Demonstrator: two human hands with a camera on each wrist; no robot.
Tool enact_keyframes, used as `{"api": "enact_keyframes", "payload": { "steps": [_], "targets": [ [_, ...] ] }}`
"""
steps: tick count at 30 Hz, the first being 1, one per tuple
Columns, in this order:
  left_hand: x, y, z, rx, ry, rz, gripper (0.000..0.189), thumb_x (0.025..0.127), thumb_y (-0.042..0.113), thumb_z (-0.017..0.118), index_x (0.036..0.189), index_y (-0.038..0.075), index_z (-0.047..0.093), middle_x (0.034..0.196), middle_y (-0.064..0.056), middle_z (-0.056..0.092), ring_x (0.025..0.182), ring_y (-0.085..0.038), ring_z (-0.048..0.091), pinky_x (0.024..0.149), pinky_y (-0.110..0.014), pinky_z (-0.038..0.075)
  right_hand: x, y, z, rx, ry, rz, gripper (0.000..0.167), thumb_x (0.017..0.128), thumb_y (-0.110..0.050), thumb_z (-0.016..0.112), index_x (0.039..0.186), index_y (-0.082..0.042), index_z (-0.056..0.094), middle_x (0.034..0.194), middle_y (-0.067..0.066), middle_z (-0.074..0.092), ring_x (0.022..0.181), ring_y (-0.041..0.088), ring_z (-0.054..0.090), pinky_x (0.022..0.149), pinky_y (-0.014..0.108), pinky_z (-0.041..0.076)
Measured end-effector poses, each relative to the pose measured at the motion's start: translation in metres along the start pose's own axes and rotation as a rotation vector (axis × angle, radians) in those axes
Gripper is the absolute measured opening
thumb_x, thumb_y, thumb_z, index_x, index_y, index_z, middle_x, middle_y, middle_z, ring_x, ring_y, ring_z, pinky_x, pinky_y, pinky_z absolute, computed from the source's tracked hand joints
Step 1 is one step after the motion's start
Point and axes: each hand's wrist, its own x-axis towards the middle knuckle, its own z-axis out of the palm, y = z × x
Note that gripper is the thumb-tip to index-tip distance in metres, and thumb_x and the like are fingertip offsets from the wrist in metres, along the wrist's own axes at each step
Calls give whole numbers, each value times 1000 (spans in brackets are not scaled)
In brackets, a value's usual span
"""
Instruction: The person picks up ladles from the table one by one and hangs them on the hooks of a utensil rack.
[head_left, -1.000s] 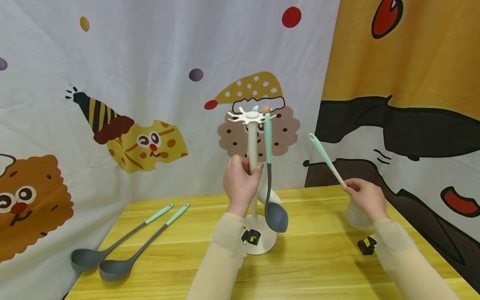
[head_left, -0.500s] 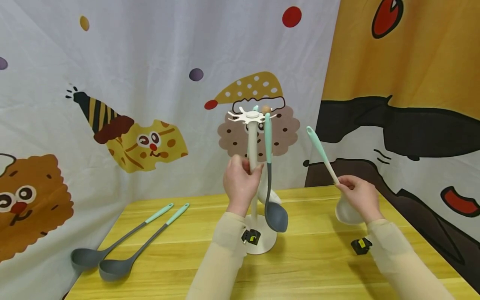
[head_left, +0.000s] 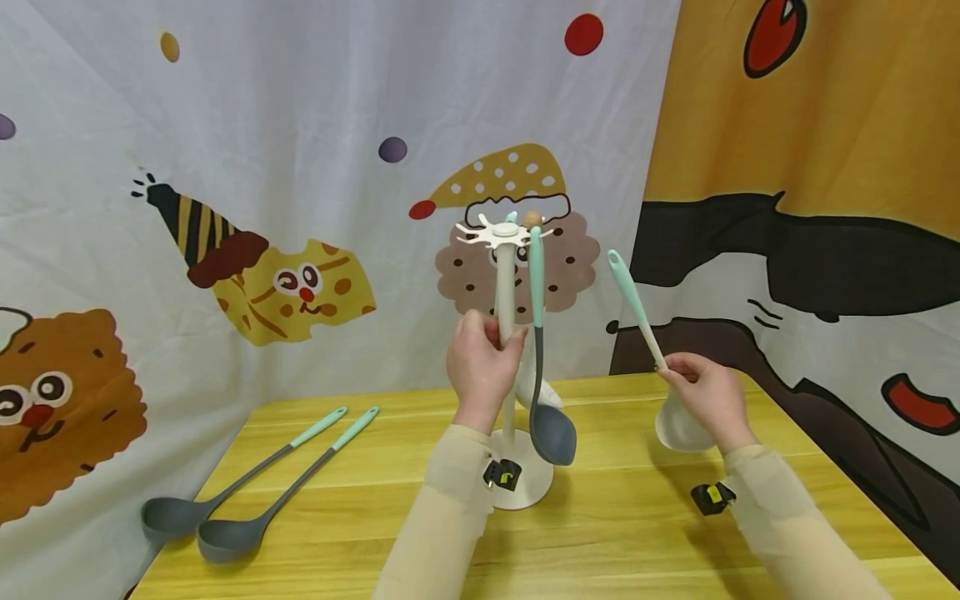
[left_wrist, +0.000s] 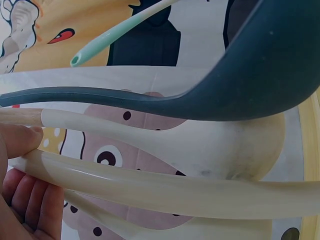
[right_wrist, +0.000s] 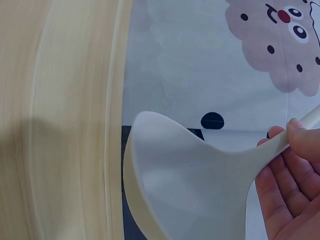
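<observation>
My left hand (head_left: 483, 367) grips the pole (left_wrist: 190, 190) of a white utensil stand (head_left: 507, 275) with a hooked top. A grey ladle (head_left: 552, 433) with a mint-green handle hangs on the stand's right side. Behind it hangs a white utensil (left_wrist: 220, 150) with a wooden handle, partly hidden; another mint-green handle end shows at the top. To the right, my right hand (head_left: 708, 396) pinches the shaft of a white ladle (right_wrist: 195, 175) above its bowl. That ladle's mint-green end points up and left, its bowl hanging down above the table, apart from the stand.
Two grey ladles (head_left: 232, 537) with mint-green handles lie side by side on the left of the wooden table (head_left: 360, 475). Printed cartoon curtains (head_left: 315, 100) hang behind the table and along its right side.
My right hand has moved left with the white ladle, bringing it nearer the stand; the ladle now stands a little more upright. The left hand has stayed on the pole.
</observation>
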Motion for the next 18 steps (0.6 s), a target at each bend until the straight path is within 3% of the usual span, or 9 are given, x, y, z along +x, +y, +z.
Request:
{"api": "enact_keyframes", "payload": {
  "steps": [10, 18],
  "targets": [
    [0, 1, -1, -8, -2, 5, 33, 82, 24, 83, 83, 10, 53, 76, -3, 54, 65, -19, 54, 55, -32, 42, -6, -19, 2, 58, 37, -39, 19, 92, -16, 72, 105, -2, 73, 93, 13, 73, 75, 15, 63, 63, 20, 47],
    [0, 0, 0, -8, -6, -5, 33, 82, 24, 82, 83, 10, 53, 76, -3, 54, 66, -19, 54, 55, -31, 43, -12, -38, 3, 122, 27, -59, 16, 93, -13, 71, 105, -3, 73, 94, 12, 74, 74, 7, 61, 64, 17, 47]
  ]
}}
